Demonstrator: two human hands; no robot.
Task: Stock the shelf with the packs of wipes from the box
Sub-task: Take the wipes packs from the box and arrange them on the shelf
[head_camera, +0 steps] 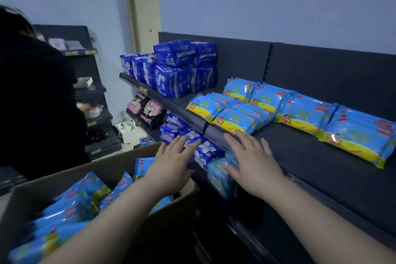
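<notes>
Two empty spread hands: left hand (171, 163), right hand (255, 165).

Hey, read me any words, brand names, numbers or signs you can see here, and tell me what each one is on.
Nothing reads clearly.
Wipes packs on the shelf: green and red print, blurred.
Dark blue packs: white print, too small.
Shelf-edge tag: yellow, unreadable.
Black and pink pack: white marks, unclear.

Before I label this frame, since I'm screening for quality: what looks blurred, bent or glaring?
Head view: dim bluish light; boxed packs motion-smeared in the box; left hand and right hand fairly sharp; wide-angle lens skews the shelf; glare on shelved packs.
</notes>
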